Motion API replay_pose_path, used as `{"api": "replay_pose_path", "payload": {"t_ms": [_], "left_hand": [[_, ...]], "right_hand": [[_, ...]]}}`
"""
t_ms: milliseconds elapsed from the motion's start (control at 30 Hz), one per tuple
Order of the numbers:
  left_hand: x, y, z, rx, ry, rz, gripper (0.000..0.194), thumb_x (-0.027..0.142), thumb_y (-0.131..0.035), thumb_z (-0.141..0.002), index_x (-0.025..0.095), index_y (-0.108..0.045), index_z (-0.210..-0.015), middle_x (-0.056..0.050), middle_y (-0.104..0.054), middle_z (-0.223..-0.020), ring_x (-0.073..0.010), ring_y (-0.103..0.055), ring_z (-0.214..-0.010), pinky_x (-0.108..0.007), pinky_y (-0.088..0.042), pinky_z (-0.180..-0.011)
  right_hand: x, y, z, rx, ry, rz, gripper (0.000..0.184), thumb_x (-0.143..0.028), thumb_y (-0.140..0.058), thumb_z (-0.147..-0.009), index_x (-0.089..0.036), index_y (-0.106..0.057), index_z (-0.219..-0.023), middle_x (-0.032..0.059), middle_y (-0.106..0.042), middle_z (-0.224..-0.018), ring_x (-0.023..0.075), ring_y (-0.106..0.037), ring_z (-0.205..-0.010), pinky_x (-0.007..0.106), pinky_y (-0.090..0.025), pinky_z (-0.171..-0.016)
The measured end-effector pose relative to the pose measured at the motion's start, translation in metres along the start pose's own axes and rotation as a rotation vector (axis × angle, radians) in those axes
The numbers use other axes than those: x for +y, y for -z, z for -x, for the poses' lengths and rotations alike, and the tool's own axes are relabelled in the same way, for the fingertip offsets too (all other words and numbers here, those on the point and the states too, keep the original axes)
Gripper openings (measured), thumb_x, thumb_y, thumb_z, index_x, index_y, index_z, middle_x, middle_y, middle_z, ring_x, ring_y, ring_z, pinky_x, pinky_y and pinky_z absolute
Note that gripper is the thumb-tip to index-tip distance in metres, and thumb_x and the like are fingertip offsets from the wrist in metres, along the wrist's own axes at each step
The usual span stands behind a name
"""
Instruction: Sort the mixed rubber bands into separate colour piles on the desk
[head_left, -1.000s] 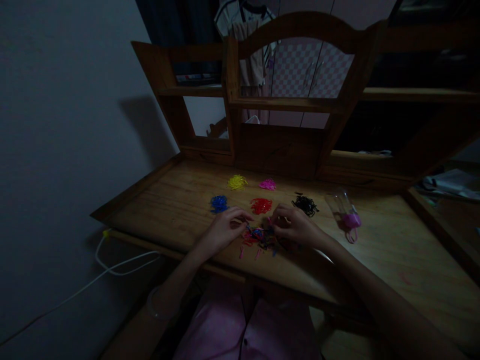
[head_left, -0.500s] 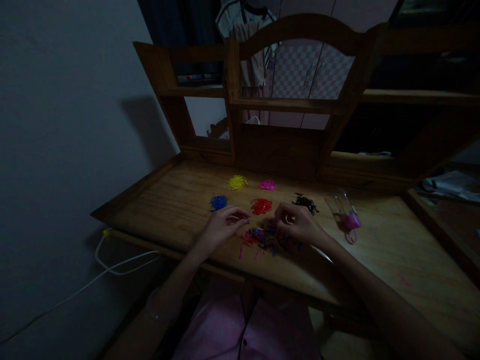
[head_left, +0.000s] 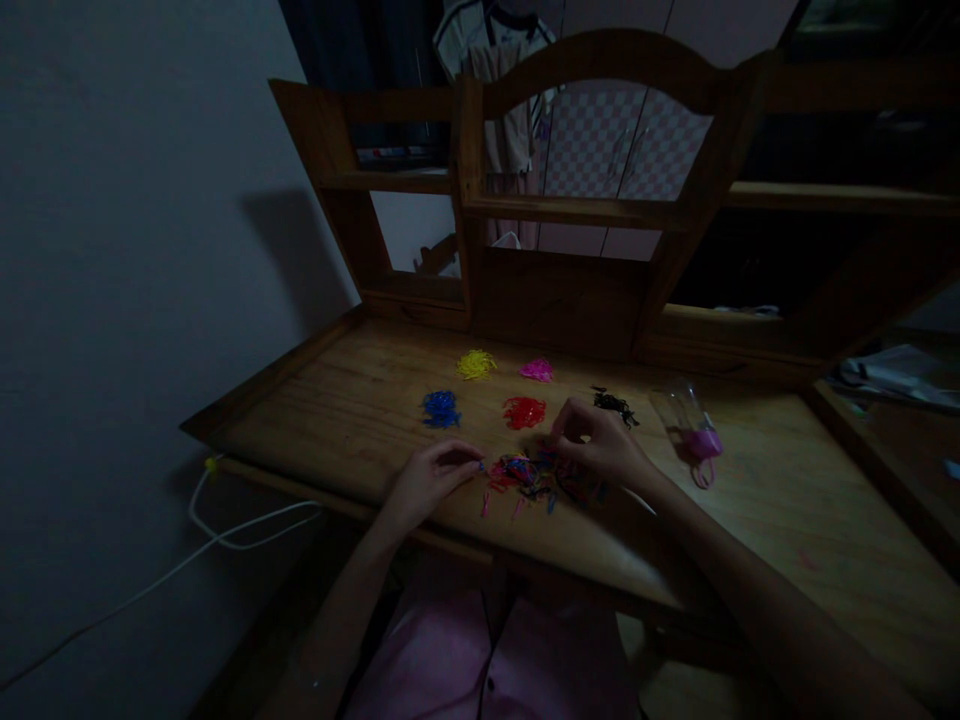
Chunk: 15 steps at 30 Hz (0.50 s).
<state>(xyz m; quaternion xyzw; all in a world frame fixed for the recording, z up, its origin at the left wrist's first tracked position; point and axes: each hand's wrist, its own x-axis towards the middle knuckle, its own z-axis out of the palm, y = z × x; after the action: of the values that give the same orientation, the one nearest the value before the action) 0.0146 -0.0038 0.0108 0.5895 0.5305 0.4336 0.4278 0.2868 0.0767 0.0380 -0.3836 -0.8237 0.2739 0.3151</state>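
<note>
Left of a mixed pile of small coloured rubber bands (head_left: 517, 472), my left hand (head_left: 427, 485) pinches a tiny blue rubber band (head_left: 481, 466) between thumb and fingertips. My right hand (head_left: 604, 442) is closed in a pinch at the pile's upper right; what sits in its fingertips is too dark and small to make out. Beyond the hands lie single-colour heaps: blue bands (head_left: 440, 409), red bands (head_left: 523, 412), yellow bands (head_left: 475, 364), pink bands (head_left: 536, 370) and black bands (head_left: 615, 406), the last partly hidden by my right hand.
A clear bottle-shaped container (head_left: 686, 415) with a pink cap and loop lies at the right of the wooden desk (head_left: 322, 400). A shelf unit (head_left: 570, 210) rises along the back. White cable (head_left: 247, 540) hangs off the left edge. Loose pink bands (head_left: 518, 508) lie near the front.
My left hand has drawn back left and toward me from the pile, with the blue rubber band in its fingertips. My right hand has shifted slightly right and up, still pinched.
</note>
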Motion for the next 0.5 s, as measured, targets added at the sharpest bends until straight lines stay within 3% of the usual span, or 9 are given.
{"api": "replay_pose_path", "payload": {"t_ms": [200,333,500], "left_hand": [[-0.003,0.000,0.000,-0.023,-0.033,0.011,0.020,0.031,-0.067,-0.079,0.017,-0.069,-0.093,-0.004,-0.071,-0.097,-0.0198,-0.066,-0.095,-0.032,-0.051,-0.091],[-0.007,-0.002,0.000,-0.012,-0.044,0.041,0.020,0.032,-0.066,-0.079,0.018,-0.069,-0.093,-0.004,-0.071,-0.098,-0.0198,-0.066,-0.096,-0.031,-0.052,-0.091],[-0.011,-0.003,-0.002,-0.030,-0.044,0.101,0.019,0.030,-0.067,-0.079,0.018,-0.069,-0.094,-0.004,-0.070,-0.098,-0.0195,-0.066,-0.096,-0.031,-0.051,-0.091]], "right_hand": [[0.012,0.004,-0.003,0.052,0.011,0.065,0.015,-0.024,-0.061,-0.078,-0.019,-0.058,-0.092,0.0001,-0.063,-0.078,0.0122,-0.054,-0.063,0.022,-0.038,-0.056],[0.023,0.014,-0.006,0.084,-0.013,0.149,0.013,-0.022,-0.058,-0.077,-0.019,-0.059,-0.089,-0.0010,-0.060,-0.070,0.0122,-0.053,-0.060,0.021,-0.036,-0.053],[0.029,0.030,-0.032,0.047,-0.029,0.327,0.018,-0.016,-0.053,-0.075,-0.018,-0.062,-0.090,0.0008,-0.065,-0.074,0.0127,-0.058,-0.063,0.021,-0.038,-0.057]]}}
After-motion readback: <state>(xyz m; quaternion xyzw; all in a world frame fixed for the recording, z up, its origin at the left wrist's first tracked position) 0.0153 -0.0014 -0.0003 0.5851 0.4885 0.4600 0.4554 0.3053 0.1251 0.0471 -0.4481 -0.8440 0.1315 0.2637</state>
